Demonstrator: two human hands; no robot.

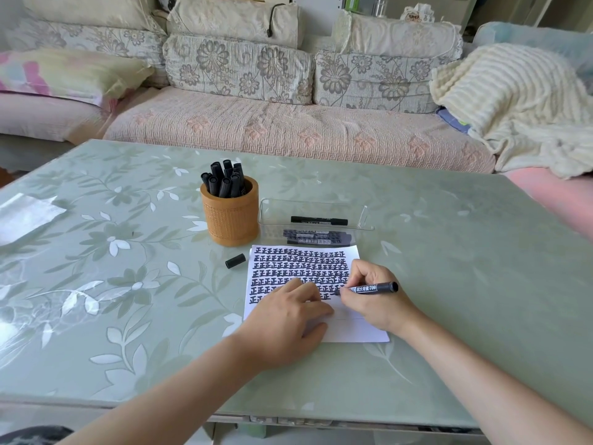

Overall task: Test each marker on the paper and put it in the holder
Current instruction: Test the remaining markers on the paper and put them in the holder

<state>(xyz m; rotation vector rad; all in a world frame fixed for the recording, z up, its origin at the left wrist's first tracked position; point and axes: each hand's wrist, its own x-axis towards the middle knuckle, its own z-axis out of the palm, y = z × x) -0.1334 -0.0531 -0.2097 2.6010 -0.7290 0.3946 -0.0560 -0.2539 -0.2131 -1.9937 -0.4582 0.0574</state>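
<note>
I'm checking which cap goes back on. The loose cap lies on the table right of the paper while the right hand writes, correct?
No: the loose cap lies left of the paper, near the holder. The head view shows the right hand writing with the marker.

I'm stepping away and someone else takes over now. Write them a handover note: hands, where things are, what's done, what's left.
Left hand: flat on the paper, holding it down.
Right hand: gripping an uncapped marker, tip on the paper in the lowest written row.
Its cap lies on the table left of the paper.
Done: many capped markers stand in the orange holder; the paper is mostly filled with test marks.
Left: cap this marker, put it in the holder, then test those in the clear tray.
</note>
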